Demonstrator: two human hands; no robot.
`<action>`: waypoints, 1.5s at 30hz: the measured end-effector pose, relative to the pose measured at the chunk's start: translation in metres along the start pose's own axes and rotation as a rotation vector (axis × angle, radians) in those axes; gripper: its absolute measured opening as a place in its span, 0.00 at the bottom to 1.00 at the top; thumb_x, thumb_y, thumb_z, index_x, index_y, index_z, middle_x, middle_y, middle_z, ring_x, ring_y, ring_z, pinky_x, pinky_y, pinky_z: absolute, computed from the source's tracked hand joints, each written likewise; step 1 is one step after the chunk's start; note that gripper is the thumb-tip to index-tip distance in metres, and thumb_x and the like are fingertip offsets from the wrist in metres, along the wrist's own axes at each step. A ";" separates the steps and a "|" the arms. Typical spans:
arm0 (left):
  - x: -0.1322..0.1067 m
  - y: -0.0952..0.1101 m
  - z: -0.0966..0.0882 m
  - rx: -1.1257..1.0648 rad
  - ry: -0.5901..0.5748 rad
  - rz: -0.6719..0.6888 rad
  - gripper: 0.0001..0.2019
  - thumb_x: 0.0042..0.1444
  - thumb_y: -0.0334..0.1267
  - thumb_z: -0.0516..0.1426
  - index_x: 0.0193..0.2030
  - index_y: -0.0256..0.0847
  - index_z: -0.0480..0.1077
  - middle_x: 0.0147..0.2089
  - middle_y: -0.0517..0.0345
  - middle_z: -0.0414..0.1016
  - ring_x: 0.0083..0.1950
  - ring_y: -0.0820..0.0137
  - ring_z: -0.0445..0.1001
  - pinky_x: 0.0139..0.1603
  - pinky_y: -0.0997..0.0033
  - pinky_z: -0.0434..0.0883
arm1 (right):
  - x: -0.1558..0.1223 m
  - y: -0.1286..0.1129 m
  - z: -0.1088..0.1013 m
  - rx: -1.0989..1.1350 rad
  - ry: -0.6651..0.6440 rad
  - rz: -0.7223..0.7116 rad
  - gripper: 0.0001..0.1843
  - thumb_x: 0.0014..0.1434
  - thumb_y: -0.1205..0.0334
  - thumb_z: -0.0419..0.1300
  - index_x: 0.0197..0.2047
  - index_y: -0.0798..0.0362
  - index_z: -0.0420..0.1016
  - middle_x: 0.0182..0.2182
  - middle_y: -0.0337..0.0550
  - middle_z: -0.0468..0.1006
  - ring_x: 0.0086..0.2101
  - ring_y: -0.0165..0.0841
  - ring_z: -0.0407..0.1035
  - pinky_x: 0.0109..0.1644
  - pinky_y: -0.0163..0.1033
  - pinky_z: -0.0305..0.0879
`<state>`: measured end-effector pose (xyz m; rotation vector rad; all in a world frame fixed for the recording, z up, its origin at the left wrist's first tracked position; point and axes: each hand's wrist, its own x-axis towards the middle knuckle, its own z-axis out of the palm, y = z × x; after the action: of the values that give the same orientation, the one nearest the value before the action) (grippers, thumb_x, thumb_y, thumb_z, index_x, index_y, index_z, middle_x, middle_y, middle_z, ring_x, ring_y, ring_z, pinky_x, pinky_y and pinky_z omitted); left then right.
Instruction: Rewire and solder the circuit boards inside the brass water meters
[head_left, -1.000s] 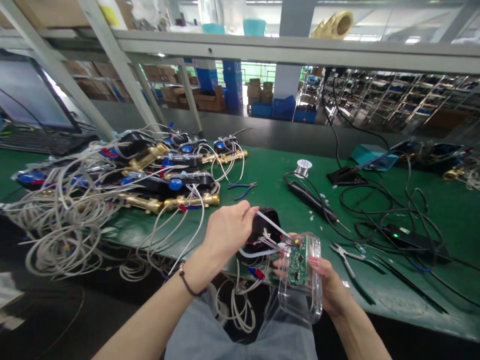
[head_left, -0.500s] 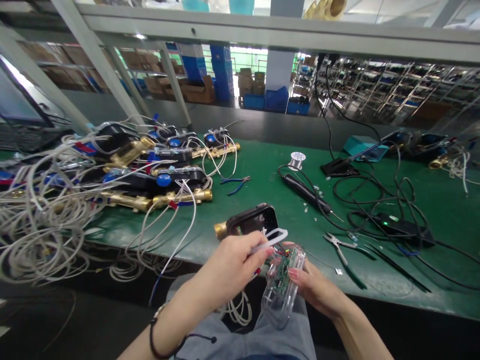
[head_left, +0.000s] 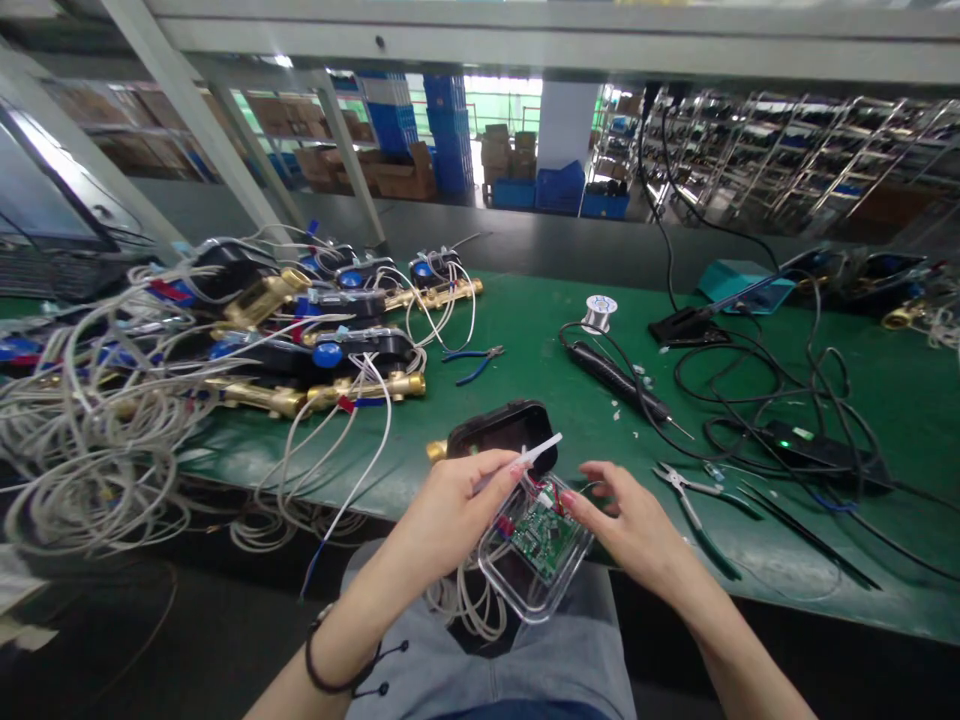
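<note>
My left hand (head_left: pixel 454 503) pinches a white cable (head_left: pixel 537 451) whose end sticks up to the right, just above a clear plastic cover (head_left: pixel 536 560). The cover holds a green circuit board (head_left: pixel 546 530) with red and white wires and rests over my lap at the bench edge. My right hand (head_left: pixel 630 520) has its fingers curled, fingertips touching the wires at the cover's upper right corner. Directly behind both hands a black meter housing (head_left: pixel 504 432) with a brass fitting lies on the green bench mat (head_left: pixel 525 340).
A pile of black and brass meters (head_left: pixel 315 340) with tangled grey cables (head_left: pixel 97 430) fills the left side. Blue-handled pliers (head_left: pixel 474 362), a soldering iron (head_left: pixel 619 388), a solder spool (head_left: pixel 598 312), cutters (head_left: pixel 694 505) and looping black cords (head_left: pixel 780 400) lie right of centre.
The clear cover has turned from on edge to lying flat, board facing up. My left hand has drawn the white cable up straighter; my right hand has moved from gripping the cover to its top corner.
</note>
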<state>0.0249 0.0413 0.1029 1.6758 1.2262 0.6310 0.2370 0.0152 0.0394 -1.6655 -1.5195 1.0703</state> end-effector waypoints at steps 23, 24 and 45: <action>-0.020 -0.042 0.026 0.335 0.772 0.007 0.11 0.60 0.46 0.52 0.43 0.42 0.64 0.31 0.61 0.68 0.29 0.71 0.70 0.32 0.72 0.67 | 0.060 -0.017 0.022 -0.409 0.255 -0.412 0.17 0.65 0.52 0.46 0.35 0.51 0.71 0.29 0.42 0.75 0.28 0.29 0.68 0.33 0.34 0.56; -0.018 -0.045 0.027 0.330 0.792 0.019 0.11 0.60 0.46 0.53 0.44 0.42 0.63 0.32 0.61 0.68 0.30 0.71 0.70 0.32 0.72 0.68 | 0.060 -0.018 0.022 -0.438 0.257 -0.408 0.18 0.65 0.52 0.46 0.33 0.52 0.71 0.28 0.42 0.75 0.28 0.30 0.67 0.32 0.34 0.55; 0.004 -0.054 0.016 -0.122 0.659 0.073 0.17 0.62 0.44 0.51 0.55 0.43 0.66 0.55 0.53 0.71 0.54 0.66 0.71 0.58 0.65 0.65 | 0.091 -0.029 0.018 0.368 0.005 -0.257 0.18 0.53 0.49 0.61 0.41 0.51 0.78 0.37 0.43 0.80 0.39 0.35 0.72 0.46 0.41 0.65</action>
<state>0.0154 0.0418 0.0469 1.4556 1.5377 1.3469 0.2080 0.1076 0.0430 -1.1878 -1.3883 1.1233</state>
